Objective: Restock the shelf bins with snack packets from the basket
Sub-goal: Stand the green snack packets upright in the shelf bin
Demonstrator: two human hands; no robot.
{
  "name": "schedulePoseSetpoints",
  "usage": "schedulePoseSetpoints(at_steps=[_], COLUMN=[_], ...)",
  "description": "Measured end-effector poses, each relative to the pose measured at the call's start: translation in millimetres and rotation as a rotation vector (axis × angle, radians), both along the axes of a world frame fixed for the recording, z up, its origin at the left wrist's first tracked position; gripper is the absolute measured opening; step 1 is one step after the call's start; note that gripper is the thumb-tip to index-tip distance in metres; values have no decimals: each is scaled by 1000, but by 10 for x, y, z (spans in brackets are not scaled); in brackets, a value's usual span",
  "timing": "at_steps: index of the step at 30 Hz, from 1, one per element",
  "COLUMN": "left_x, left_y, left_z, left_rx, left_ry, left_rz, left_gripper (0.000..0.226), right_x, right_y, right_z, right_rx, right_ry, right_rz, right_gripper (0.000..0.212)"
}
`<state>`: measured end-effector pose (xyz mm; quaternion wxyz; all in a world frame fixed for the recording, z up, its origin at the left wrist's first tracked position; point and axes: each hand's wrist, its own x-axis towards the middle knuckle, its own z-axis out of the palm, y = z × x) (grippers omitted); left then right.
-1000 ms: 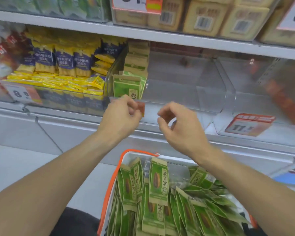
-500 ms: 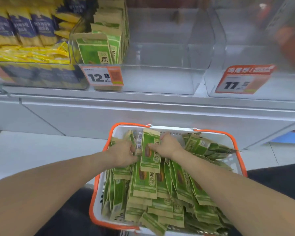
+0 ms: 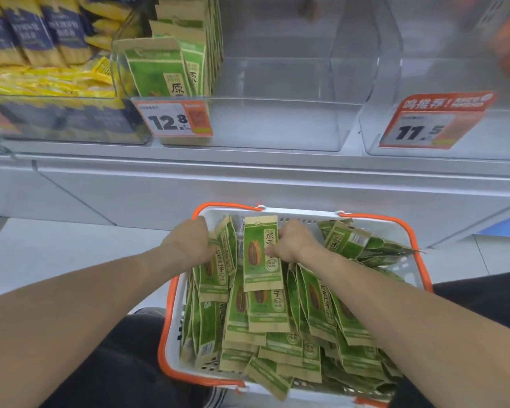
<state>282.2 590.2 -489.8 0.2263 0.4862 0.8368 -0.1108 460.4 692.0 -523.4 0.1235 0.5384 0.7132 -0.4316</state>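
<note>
From the head view, both hands reach into the basket [image 3: 411, 231], the left hand [image 3: 189, 242] gripping green packets [image 3: 218, 269] and the right hand [image 3: 295, 241] pinching an upright packet [image 3: 261, 254], long axis vertical, below tags [image 3: 174, 120] reading 12.8 and 11.5.

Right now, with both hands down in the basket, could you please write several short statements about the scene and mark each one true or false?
1. Both hands are inside the basket. True: the left hand and the right hand each have a grip on green packets.
2. The right hand holds an upright packet. True.
3. The clear bin with the 12.8 price tag is packed full. False: only its left side holds a row of shelf packets.
4. The basket has a blue rim. False: it is orange.
5. The bin on the left holds yellow and dark blue bags. True.
</note>
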Motion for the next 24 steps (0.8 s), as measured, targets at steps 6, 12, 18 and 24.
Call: schedulePoseSetpoints(at_steps=[6,12,18,24], left_x=[-22,-14,-127,-197], left_y=[-304,-304,-146,-70], left_z=[-150,-96,134,266], left_rx=[-60,46,70,142], left_ry=[-218,-279,-458,-854], left_rz=[171,330,470,601], left_gripper=[65,65,27,20], right_x=[94,83,105,20], right_y=[-69,-84,-150,-178], right_z=[94,206,260,245], right_rx=[-85,-115,231,107], right_ry=[-217,-263,-301,-128], right_rz=[131,156,253,155], right_gripper=[25,21,19,82])
